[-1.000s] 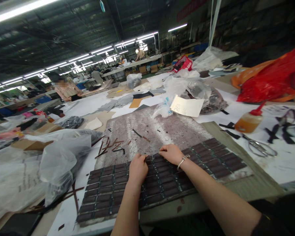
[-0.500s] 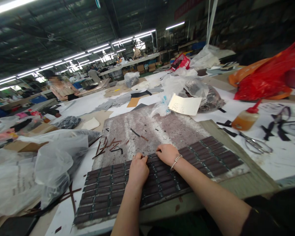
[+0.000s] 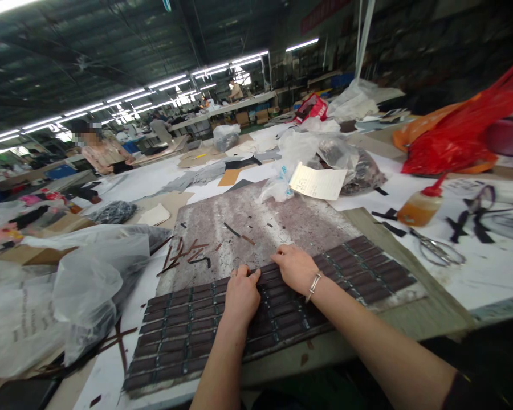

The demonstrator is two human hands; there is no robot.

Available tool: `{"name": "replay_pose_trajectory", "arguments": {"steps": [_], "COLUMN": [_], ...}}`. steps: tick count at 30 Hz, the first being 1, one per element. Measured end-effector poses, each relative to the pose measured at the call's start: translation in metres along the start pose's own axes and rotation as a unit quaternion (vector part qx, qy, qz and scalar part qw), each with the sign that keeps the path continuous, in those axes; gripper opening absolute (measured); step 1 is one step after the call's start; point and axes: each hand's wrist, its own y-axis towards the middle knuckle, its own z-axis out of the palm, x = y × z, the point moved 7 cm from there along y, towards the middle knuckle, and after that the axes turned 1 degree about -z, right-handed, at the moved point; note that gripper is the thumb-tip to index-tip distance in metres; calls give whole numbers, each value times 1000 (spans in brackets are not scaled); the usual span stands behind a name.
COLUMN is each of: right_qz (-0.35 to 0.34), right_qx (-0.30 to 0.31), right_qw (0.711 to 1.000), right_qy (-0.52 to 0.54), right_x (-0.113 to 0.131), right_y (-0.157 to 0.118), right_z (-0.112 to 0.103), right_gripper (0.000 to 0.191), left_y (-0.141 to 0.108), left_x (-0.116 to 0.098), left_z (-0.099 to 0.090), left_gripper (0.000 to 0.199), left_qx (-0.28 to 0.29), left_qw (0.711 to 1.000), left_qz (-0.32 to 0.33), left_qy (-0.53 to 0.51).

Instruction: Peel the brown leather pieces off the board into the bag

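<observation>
Left hand (image 3: 241, 294) shifted toward right hand (image 3: 296, 269) (one panel (image 3: 177, 330) beneath)

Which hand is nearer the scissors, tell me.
Right: the right hand is left of the scissors in the picture; the left hand is farther left.

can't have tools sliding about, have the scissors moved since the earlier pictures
No. The whole view has shifted, but the scissors keep their place beside the greenish mat, below the amber bottle in the picture.
</observation>
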Motion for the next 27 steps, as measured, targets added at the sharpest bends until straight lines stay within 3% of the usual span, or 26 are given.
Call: {"name": "replay_pose_trajectory", "arguments": {"steps": [3,7,11,13,17,19,21,24,26,27], "right_qz": [-50,-35,-9,4,19,12,6,1,24,48], "right_qx": [16,23,18,11,-45,-68,-66,-30,-17,-19], "right_qw": [998,998,1000,999,984,959,931,914,918,921], "right_qy": [-26,-42,0,39,173,276,358,404,396,387], "right_x": [6,9,3,-2,-7,-4,0,1,-9,-19], "right_y": [-10,-14,-13,-13,-13,-13,-11,-9,-9,-10], "right_z": [0,6,9,8,-4,-10,-13,-12,-13,-15], "right_gripper": [27,24,23,25,34,42,42,22,17,18], "left_y": [0,1,2,2,-4,-7,-10,-12,-9,-6], "left_x": [-1,1,10,14,-9,-23,-33,-39,-34,-27], "left_z": [-1,-2,-6,-3,13,15,16,19,21,20], "left_gripper": [46,43,31,29,39,34,30,29,28,27], "left_qx": [-2,-16,-58,-40,116,170,195,216,195,162], "left_qw": [1000,999,969,912,724,682,679,690,716,745], "left_qz": [-4,-27,-89,-131,-152,-131,-119,-109,-118,-131], "left_qy": [2,-41,-224,-387,-663,-700,-697,-682,-659,-633]}}
